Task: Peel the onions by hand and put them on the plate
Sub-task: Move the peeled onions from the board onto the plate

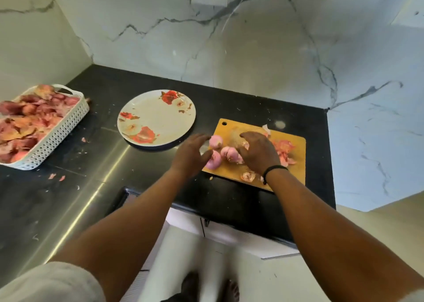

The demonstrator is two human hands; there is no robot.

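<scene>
Fingers (246, 136) of both hands spread over peeled onions (227, 153) on cutting board (296, 154).

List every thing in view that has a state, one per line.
Plate: bare, no onions on it.
Peeled onions: on the cutting board, between the hands.
Basket: full of onions and skins.
Left hand: open, beside the onions.
Right hand: fingers spread over the onions.

Black countertop (241, 108) with plate (149, 118), basket (57, 136), cutting board (296, 164).
</scene>
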